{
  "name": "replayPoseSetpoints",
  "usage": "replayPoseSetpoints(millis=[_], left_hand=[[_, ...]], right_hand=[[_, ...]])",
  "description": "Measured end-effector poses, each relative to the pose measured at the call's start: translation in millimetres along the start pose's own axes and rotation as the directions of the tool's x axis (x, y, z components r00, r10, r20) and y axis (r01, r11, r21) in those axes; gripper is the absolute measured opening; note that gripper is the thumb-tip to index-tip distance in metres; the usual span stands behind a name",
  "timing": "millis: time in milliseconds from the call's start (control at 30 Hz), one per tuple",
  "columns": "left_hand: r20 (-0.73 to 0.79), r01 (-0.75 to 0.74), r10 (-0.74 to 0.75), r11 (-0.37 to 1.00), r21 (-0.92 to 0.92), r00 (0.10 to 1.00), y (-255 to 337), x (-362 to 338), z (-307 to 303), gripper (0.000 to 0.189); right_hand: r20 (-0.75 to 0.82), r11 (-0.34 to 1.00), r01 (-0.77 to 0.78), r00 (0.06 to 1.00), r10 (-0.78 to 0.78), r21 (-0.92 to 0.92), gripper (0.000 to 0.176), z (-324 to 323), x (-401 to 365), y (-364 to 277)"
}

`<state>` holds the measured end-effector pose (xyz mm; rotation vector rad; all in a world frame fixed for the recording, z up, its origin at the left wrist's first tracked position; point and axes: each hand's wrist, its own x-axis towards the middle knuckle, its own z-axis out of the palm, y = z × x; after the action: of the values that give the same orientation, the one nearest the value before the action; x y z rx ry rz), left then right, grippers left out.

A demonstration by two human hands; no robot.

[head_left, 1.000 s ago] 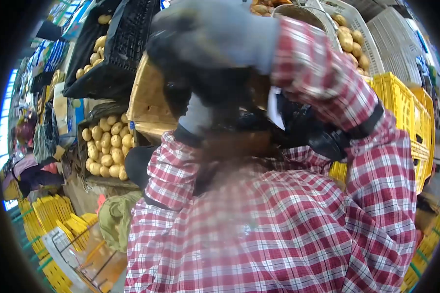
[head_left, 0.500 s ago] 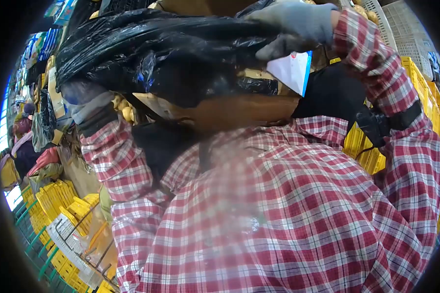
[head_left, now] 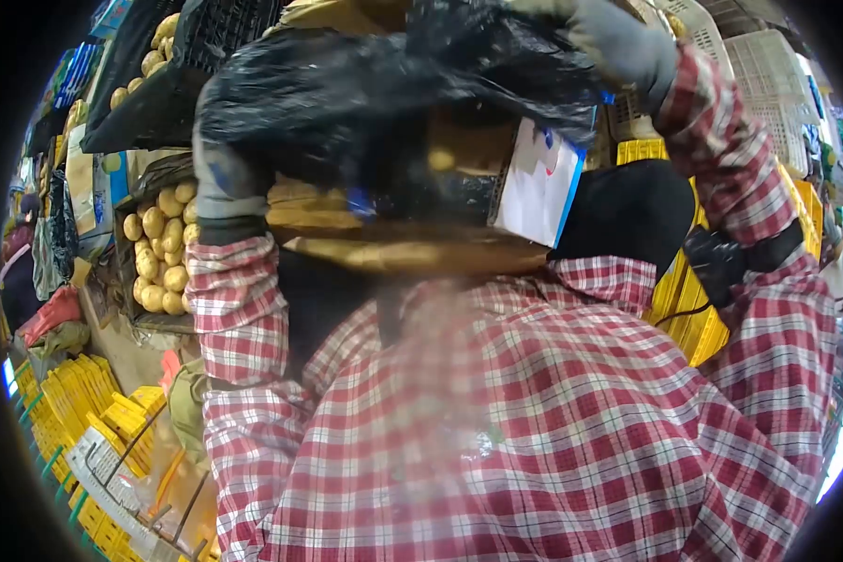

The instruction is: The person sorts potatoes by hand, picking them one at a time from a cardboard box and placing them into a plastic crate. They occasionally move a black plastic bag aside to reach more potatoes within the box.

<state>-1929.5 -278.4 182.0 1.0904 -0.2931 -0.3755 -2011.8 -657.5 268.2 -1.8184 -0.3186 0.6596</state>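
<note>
A crumpled black plastic bag (head_left: 365, 94) is stretched between my two grey-gloved hands, close in front of my chest. My left hand (head_left: 220, 183) grips its left end. My right hand (head_left: 618, 42) holds its upper right end, raised high. Under the bag sits a brown cardboard box (head_left: 412, 251), partly covered by it. A white and blue card (head_left: 539, 183) hangs at the box's right side. My red plaid sleeves and shirt fill the lower half of the view.
A crate of potatoes (head_left: 159, 248) stands at the left, with a black crate (head_left: 150, 103) of more potatoes above it. Yellow crates (head_left: 688, 309) are stacked at the right and at the lower left (head_left: 84, 403). White crates (head_left: 768, 75) stand at the top right.
My hands, bunched together a second ago, have spread apart with the black bag between them. Since half a second ago my left hand has come in to the right and the bag has bunched up.
</note>
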Motion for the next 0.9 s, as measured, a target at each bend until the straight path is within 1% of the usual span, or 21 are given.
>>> replayPoseSetpoints(millis=[33,67,100,133,167,233,267,300,367,400,433,467,533,633,700,733,767,800,833,867,900], left_hand=[[0.08,-0.019,0.013,0.998,0.067,0.997,2.2,-1.2,22.8,0.053],[0.161,-0.041,0.019,0.99,0.136,0.987,2.7,0.7,42.9,0.053],[0.268,-0.143,0.049,0.928,0.344,0.962,-2.3,9.0,58.8,0.054],[0.36,-0.23,0.03,0.818,0.527,0.932,-21.1,14.3,91.7,0.056],[0.402,-0.177,0.019,0.916,0.36,0.915,-32.8,8.2,106.8,0.059],[0.553,-0.148,0.001,0.964,0.22,0.833,-48.0,5.7,130.4,0.063],[0.608,-0.108,-0.121,0.939,0.327,0.785,-57.4,8.4,128.3,0.064],[0.651,-0.092,-0.241,0.896,0.434,0.72,-62.2,11.1,130.1,0.065],[0.617,-0.021,-0.315,0.88,0.474,0.722,-61.0,10.2,123.7,0.057],[0.573,0.052,-0.321,0.899,0.436,0.754,-54.5,4.6,127.6,0.046],[0.529,0.119,-0.326,0.914,0.388,0.784,-48.0,-1.3,131.4,0.035],[0.506,0.033,-0.194,0.951,0.308,0.84,-67.5,2.2,112.9,0.035],[0.42,0.022,-0.146,0.958,0.285,0.896,-60.6,-0.3,96.2,0.037],[0.353,-0.102,-0.054,0.908,0.407,0.934,-48.1,-4.6,94.1,0.041],[0.371,-0.222,0.008,0.812,0.539,0.929,-47.8,-4.8,99.7,0.045],[0.397,-0.294,0.033,0.729,0.618,0.917,-48.7,-4.8,104.7,0.047],[0.421,-0.355,0.054,0.639,0.682,0.905,-49.2,-5.3,110.0,0.045],[0.445,-0.411,0.074,0.54,0.734,0.892,-50.0,-5.8,115.2,0.043],[0.442,-0.429,0.09,0.472,0.77,0.893,-43.5,-11.0,124.8,0.039],[0.446,-0.468,0.155,0.415,0.78,0.882,-52.3,-15.7,115.8,0.042],[0.448,-0.499,0.221,0.352,0.792,0.866,-61.0,-20.4,106.8,0.045]], right_hand=[[-0.007,0.984,0.053,0.998,-0.055,-0.173,0.031,1.5,5.4,-0.4],[-0.007,0.936,0.102,0.994,-0.111,-0.337,0.032,6.5,12.1,-4.7],[0.001,0.859,0.143,0.987,-0.164,-0.492,0.035,13.9,18.3,-9.5],[0.024,0.772,0.176,0.979,-0.204,-0.611,0.04,14.1,8.9,0.5],[0.022,0.765,0.202,0.971,-0.239,-0.612,0.033,19.7,16.8,3.3],[0.017,0.745,0.254,0.951,-0.31,-0.616,0.017,31.3,32.4,6.7],[0.093,0.548,0.356,0.888,-0.45,-0.757,0.015,33.6,33.9,4.3],[0.09,0.479,0.258,0.934,-0.345,-0.839,0.021,35.9,27.2,-11.4],[-0.069,0.545,0.211,0.891,-0.449,-0.812,0.024,35.1,11.4,-9.9],[-0.148,0.576,0.196,0.856,-0.495,-0.794,0.026,32.8,3.6,-6.6],[-0.165,0.571,0.208,0.831,-0.532,-0.795,0.041,22.1,0.9,7.6],[-0.145,0.503,0.185,0.825,-0.546,-0.844,0.048,11.7,-5.0,18.9],[-0.241,0.566,0.113,0.824,-0.512,-0.817,0.053,-0.6,-13.8,50.6],[-0.247,0.379,-0.046,0.829,-0.501,-0.924,0.039,-6.6,-21.6,73.4],[-0.164,0.237,-0.057,0.871,-0.464,-0.97,0.036,-3.5,-24.6,68.6],[-0.131,0.167,-0.063,0.889,-0.438,-0.984,0.035,0.4,-24.0,63.4],[-0.172,0.27,-0.022,0.82,-0.545,-0.963,0.032,6.4,-14.5,70.4],[-0.202,0.306,-0.048,0.844,-0.496,-0.951,0.031,7.6,-7.6,71.1],[-0.227,0.342,-0.071,0.867,-0.443,-0.937,0.031,8.7,-1.5,72.9],[-0.247,0.374,-0.093,0.888,-0.389,-0.923,0.031,9.3,5.6,75.8],[-0.251,0.386,-0.01,0.775,-0.58,-0.922,0.027,8.9,17.2,93.0]])
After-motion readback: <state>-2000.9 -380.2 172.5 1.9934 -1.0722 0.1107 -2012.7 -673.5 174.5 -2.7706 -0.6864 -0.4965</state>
